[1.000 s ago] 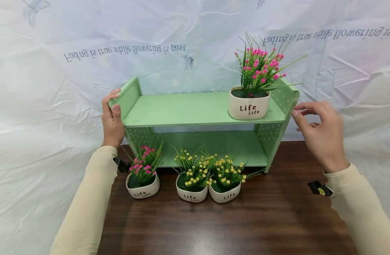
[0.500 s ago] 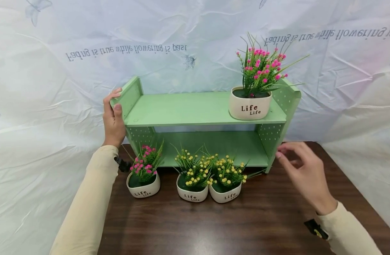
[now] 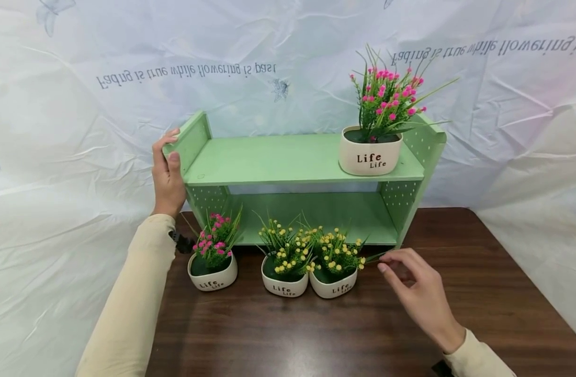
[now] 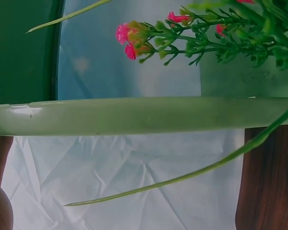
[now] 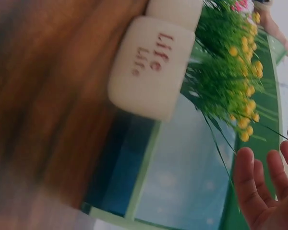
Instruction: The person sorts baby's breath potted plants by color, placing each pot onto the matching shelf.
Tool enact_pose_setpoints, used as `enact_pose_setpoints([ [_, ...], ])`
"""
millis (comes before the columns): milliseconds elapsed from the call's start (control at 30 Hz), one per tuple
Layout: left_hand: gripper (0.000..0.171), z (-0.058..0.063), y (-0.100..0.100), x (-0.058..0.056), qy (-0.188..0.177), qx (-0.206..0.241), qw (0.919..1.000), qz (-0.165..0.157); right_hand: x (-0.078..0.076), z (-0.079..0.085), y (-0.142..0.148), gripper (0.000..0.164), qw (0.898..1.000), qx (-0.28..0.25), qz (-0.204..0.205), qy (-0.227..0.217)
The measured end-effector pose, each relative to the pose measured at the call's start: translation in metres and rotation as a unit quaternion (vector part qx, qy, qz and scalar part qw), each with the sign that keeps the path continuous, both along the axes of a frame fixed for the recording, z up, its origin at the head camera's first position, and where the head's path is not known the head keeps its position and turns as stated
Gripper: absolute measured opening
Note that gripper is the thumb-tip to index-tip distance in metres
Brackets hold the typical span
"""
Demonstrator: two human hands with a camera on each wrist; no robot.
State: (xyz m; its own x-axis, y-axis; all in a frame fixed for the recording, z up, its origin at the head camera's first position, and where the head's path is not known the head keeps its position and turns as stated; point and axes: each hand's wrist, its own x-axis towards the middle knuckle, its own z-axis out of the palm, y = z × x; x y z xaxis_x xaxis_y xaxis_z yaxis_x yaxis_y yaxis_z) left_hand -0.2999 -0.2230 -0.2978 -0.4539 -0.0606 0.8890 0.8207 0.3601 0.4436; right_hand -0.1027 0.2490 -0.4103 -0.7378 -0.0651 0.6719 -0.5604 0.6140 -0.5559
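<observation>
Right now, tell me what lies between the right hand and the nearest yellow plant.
In the head view, only thin blades of that plant reach toward the right hand over bare table.

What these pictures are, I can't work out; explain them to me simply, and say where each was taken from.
There is no machine here: a person works with two bare hands. The widest picture comes from a camera on the head, looking forward and down; the two smaller ones come from cameras on the left and right wrists, so things look turned sideways.

On the dark wooden table stands a green shelf with a pink-flowered pot on top. In front stand a smaller-looking pink pot and two yellow-flowered pots.

The left hand grips the shelf's left side. The right hand appears to hold nothing; it is beside the yellow plants' leaf tips, and I can't tell whether it touches them.
</observation>
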Motion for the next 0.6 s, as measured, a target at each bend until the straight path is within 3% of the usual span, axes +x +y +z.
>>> enact_pose_setpoints([
  [167,0.08,0.0,0.001,0.0,-0.003,0.01,0.9999,-0.006,0.004,-0.013,-0.007,0.03,0.999,0.018,0.03,-0.017],
  [400,0.078,0.002,0.004,0.004,-0.008,0.01,0.9999,-0.003,0.004,-0.025,-0.017,0.017,0.989,0.112,0.025,-0.091],
  [600,0.077,0.002,0.004,0.005,-0.007,0.007,0.9999,0.001,0.0,-0.031,-0.026,0.031,0.974,0.161,0.033,-0.153],
])
